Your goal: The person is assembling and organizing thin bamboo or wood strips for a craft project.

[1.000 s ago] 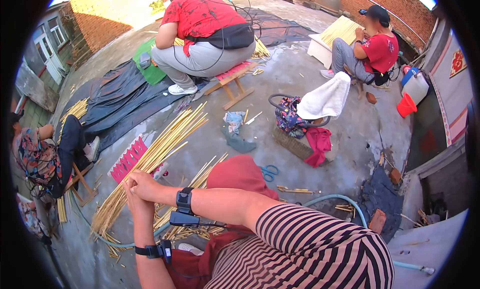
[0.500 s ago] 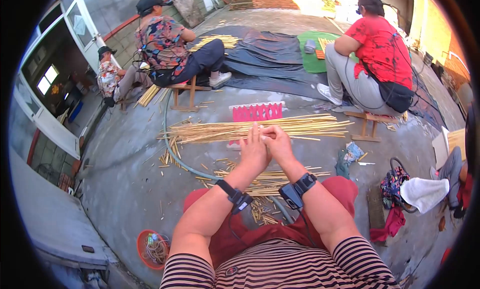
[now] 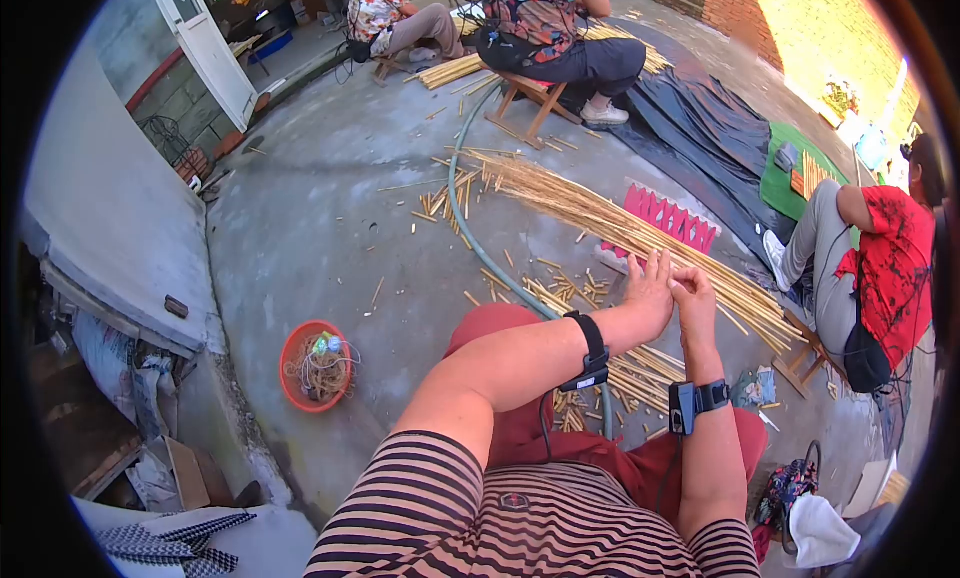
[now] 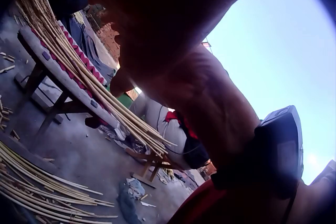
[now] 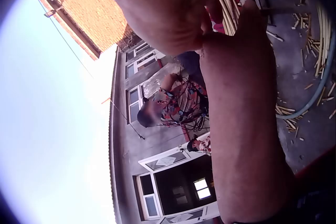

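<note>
My left hand is raised with its fingers straight, over the near side of a long bundle of thin yellow stalks. Right beside it, my right hand has thumb and forefinger brought together at the left hand's fingers; I cannot tell whether anything small is between them. The bundle lies across a low bench with a pink patterned top, its wispy ends toward the far left. In the left wrist view, the stalks rest on the bench below the dark, backlit hands. Both wrists wear straps with small cameras.
More stalks and short cut pieces lie by my knees. A hose curves across the concrete. An orange basin with tangled string stands left. Several people sit around on low stools, near a black tarp. A white towel is at lower right.
The head view has swung left, bringing the orange basin into sight. My hands stay together by the bundle; the left fingers, hidden behind the right hand at first, now show straight.
</note>
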Motion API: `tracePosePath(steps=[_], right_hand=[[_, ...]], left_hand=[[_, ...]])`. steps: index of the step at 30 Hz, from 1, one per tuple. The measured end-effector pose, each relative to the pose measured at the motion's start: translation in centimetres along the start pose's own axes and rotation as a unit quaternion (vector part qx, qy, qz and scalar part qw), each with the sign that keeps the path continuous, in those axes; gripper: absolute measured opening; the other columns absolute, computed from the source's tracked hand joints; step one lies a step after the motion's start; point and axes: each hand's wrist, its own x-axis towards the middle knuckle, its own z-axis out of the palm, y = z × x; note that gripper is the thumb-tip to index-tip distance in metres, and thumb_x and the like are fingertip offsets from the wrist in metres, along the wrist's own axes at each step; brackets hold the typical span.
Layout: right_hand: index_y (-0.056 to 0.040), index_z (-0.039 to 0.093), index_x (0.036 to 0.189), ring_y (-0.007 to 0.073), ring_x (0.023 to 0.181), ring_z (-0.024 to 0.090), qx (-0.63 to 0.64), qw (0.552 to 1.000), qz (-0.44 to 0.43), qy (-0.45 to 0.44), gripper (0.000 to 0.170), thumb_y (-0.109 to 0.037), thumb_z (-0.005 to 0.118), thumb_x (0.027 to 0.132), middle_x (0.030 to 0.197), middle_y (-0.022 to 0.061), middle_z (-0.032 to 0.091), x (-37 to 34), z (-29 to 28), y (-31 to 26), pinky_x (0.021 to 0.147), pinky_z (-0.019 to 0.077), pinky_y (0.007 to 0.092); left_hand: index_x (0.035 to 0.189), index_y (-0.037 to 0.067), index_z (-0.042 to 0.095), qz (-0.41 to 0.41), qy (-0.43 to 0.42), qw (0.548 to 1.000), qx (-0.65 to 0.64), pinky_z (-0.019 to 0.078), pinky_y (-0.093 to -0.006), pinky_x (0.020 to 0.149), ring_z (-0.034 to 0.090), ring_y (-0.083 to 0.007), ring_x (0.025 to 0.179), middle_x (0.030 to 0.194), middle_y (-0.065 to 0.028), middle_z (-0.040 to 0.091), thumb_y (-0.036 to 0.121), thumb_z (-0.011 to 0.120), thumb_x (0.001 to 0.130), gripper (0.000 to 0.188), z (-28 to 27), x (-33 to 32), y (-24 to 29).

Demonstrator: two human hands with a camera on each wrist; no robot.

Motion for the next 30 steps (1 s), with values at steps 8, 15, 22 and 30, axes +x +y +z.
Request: tracePosePath(steps=[8,15,22,30], right_hand=[[-0.0028,0.056,0.088,0.012,0.075,0.059,0.104,0.987,0.121,-0.025,0.011,-0.001,0.065,0.081,0.084,0.0052,0.062,-1.9,0.8,0.3,0.063,0.0508,0.0263],[-0.0037,0.055,0.085,0.0104,0.062,0.057,0.035,0.992,0.116,-0.029,0.009,-0.001,0.063,0.082,0.073,0.0033,0.06,-2.7,0.9,2.1,0.052,0.0487,0.0244],[-0.0011,0.057,0.092,0.0108,0.067,0.058,-0.106,0.992,0.035,-0.055,0.015,-0.002,0.064,0.079,0.079,0.0057,0.061,-3.2,1.5,1.6,0.061,0.049,0.0268],[-0.0047,0.055,0.114,0.0331,0.097,0.058,-0.363,0.905,-0.211,-0.063,0.039,-0.002,0.063,0.075,0.106,0.0169,0.06,1.3,2.1,-1.4,0.084,0.0468,0.0424]], left_hand=[[0.139,-0.003,0.034,0.005,-0.061,0.997,0.039,0.0151,-0.0613,0.107,0.016,-0.0368,0.14,0.15,-0.0221,0.018,0.025,0.052,0.085,0.064,0.4,-1.5,-1.0],[0.138,-0.004,0.034,0.032,-0.128,0.991,0.035,0.016,-0.0615,0.107,0.02,-0.037,0.138,0.146,-0.0227,0.025,0.029,0.064,0.077,0.075,0.7,-2.2,-1.0],[0.13,0.006,0.049,-0.009,-0.162,0.987,0.014,0.0309,-0.0593,0.099,0.04,-0.0391,0.126,0.13,-0.0188,0.049,0.041,0.069,0.076,0.067,-1.8,1.9,-5.9],[0.142,0.008,0.028,-0.399,-0.125,0.697,-0.582,0.0375,-0.0598,0.093,0.041,-0.0467,0.122,0.133,-0.0356,0.036,0.073,0.062,0.067,0.105,3.1,5.2,-19.3]])
